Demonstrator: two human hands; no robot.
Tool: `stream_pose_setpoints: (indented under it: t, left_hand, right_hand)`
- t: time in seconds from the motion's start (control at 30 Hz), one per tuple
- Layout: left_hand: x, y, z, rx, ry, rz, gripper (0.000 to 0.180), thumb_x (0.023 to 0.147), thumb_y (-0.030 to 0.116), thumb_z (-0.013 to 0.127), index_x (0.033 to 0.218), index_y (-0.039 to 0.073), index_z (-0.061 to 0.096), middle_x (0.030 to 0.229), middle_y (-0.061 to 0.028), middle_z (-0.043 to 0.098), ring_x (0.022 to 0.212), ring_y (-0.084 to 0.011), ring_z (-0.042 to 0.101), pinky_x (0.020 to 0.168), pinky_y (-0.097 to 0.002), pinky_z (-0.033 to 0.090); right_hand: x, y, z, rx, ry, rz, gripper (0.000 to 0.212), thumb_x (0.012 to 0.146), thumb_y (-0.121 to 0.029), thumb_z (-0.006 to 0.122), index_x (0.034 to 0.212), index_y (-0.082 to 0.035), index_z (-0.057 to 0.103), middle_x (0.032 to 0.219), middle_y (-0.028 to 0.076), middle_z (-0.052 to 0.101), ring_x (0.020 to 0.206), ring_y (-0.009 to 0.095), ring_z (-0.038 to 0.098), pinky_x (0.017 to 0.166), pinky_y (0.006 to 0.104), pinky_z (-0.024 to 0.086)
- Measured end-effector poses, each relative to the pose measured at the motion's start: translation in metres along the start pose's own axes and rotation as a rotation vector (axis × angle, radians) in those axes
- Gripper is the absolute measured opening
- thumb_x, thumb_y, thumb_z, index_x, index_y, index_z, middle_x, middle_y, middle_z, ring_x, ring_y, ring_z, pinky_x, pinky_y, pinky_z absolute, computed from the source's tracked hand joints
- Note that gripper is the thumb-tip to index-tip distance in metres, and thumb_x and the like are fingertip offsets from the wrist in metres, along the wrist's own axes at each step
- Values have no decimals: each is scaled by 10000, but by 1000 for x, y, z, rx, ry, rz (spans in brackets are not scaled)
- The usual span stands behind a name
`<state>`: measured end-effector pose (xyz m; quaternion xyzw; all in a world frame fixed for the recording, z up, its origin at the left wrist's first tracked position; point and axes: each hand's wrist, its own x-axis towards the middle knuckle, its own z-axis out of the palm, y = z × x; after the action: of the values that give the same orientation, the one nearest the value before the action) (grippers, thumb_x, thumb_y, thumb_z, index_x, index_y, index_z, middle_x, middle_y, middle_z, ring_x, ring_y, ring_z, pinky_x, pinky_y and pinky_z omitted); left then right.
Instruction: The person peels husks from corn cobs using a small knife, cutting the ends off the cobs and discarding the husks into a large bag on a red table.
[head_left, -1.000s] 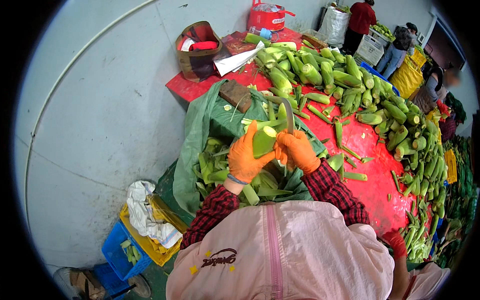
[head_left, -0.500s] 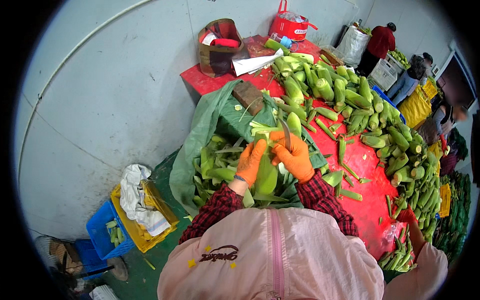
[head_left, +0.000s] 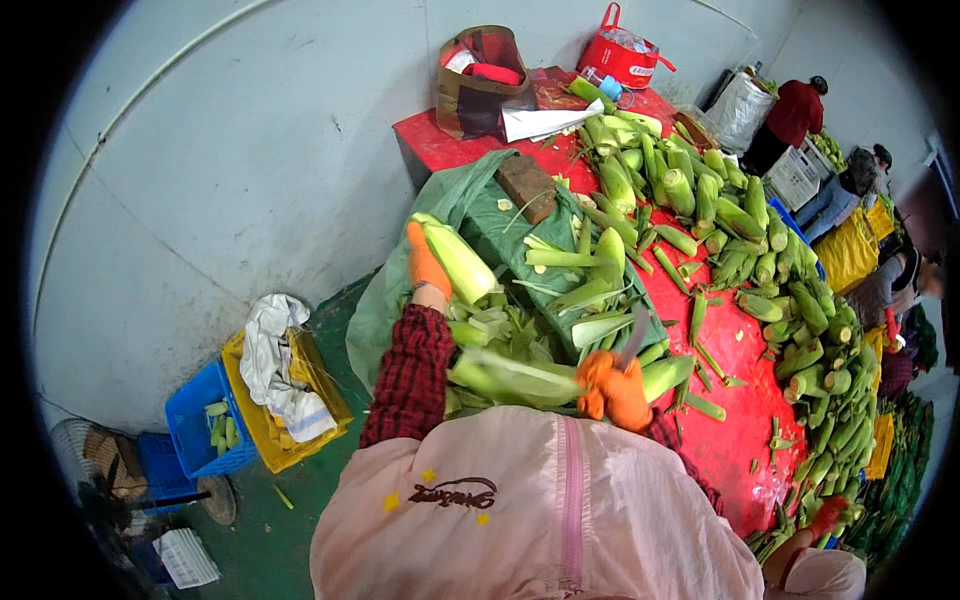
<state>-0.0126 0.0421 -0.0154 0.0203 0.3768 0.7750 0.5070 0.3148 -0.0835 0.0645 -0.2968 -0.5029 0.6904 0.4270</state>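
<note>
A red table [head_left: 745,345] heaped with corn runs beside open grey floor [head_left: 200,200], where the left hand [head_left: 426,262] grips a trimmed corn cob [head_left: 457,258] outward over a green sack [head_left: 470,205] while the right hand [head_left: 612,390] clasps a knife [head_left: 634,338].

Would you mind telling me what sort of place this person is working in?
Probably a produce-processing workshop or market packing area. A long red table is heaped with green corn ears, trimmed husks pile up on a green sheet, and other workers sort beside crates.
</note>
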Motion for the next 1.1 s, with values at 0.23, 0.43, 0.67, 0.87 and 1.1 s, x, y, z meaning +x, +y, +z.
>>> stream_pose_setpoints:
  t: [0.23,0.43,0.67,0.87,1.1]
  left_hand:
    - [-97,-13,32,480,-432,171,606,922,569,555,1163,16,612,1023,-71,665,853,-150,614,752,-295,504]
    - [-114,-13,34,605,-465,190,546,937,479,601,1223,15,599,1073,-36,633,936,-111,547,826,-263,451]
    - [-104,-21,25,688,-485,172,638,906,547,605,1246,7,590,1108,-44,638,966,-136,556,859,-289,454]
    - [-101,-25,24,641,-621,60,656,905,572,586,1234,4,594,1102,-47,642,982,-140,564,857,-289,456]
    - [-107,-23,29,685,-536,1,610,925,539,579,1250,23,581,1134,-28,626,1004,-128,556,879,-293,449]
  right_hand:
    - [118,-27,49,-474,69,140,520,802,-363,752,1117,32,629,814,56,626,531,93,547,442,245,446]
    - [130,-28,47,-551,-3,234,313,811,-224,698,965,40,632,739,54,616,512,108,562,459,260,466]
    - [122,-27,44,-473,33,243,177,807,-113,615,894,39,638,699,62,629,460,112,550,448,267,454]
    - [124,-13,27,-312,23,212,207,812,-99,618,960,47,620,681,59,623,447,132,557,429,269,449]
    - [121,16,-1,90,164,283,124,760,-91,620,794,23,587,614,121,586,430,235,545,455,353,496]
